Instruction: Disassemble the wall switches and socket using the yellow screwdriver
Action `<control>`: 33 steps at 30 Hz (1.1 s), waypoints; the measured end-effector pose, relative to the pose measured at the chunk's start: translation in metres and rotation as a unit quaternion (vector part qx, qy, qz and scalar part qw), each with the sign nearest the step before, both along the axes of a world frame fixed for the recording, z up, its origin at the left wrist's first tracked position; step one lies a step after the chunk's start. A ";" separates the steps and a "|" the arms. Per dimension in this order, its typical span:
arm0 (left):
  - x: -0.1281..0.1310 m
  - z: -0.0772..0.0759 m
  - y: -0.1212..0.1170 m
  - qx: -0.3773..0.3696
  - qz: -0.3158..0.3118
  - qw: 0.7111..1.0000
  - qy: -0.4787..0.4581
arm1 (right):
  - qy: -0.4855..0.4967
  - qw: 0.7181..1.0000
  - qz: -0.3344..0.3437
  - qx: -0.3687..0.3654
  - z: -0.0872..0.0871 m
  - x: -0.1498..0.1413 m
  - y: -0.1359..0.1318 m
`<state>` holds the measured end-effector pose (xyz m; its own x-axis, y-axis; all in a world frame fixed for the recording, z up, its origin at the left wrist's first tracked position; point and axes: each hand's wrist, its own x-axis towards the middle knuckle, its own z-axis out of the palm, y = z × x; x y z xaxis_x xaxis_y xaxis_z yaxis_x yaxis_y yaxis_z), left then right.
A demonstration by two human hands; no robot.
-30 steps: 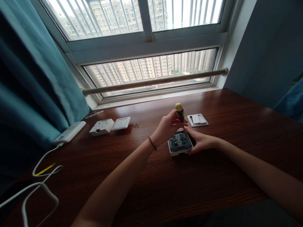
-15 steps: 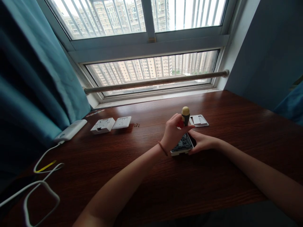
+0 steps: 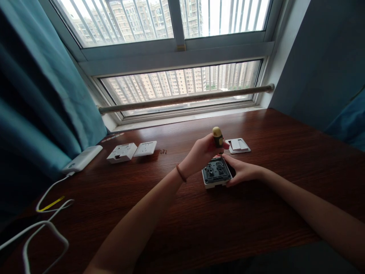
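My left hand (image 3: 199, 155) is closed round the handle of a screwdriver (image 3: 217, 136), which is dark with a yellow end. The screwdriver stands nearly upright over the far side of a wall switch (image 3: 215, 172). This switch has a dark inner face in a white box and lies on the table; its far edge is partly hidden by my left hand. My right hand (image 3: 242, 169) grips the box from the right, thumb and fingers at its side. Just beyond my hands lies a white switch cover (image 3: 238, 145) with rocker panels.
To the left lie a white mounting box (image 3: 122, 153), a white socket panel (image 3: 145, 148) and several small screws (image 3: 163, 151). A white power bank (image 3: 82, 158) with a looped white cable (image 3: 54, 184) is at far left. The window (image 3: 182, 87) borders the table's back.
My left hand and the screwdriver have shifted left and toward the switch's far edge, exposing more of its dark face. My right hand keeps its grip. The view has moved slightly.
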<state>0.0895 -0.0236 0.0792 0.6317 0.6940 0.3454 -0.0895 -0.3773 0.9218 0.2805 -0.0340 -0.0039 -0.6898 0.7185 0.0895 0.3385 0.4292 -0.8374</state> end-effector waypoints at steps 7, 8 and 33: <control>0.011 -0.026 0.000 0.128 0.227 0.965 0.021 | 0.016 1.000 0.022 -0.003 0.005 -0.002 -0.002; 0.012 -0.026 0.000 0.139 0.238 0.961 0.024 | 0.017 1.000 0.022 -0.003 0.005 -0.002 -0.002; 0.007 -0.019 0.007 0.118 0.266 0.956 0.049 | 0.009 1.000 0.009 0.007 -0.002 0.002 0.001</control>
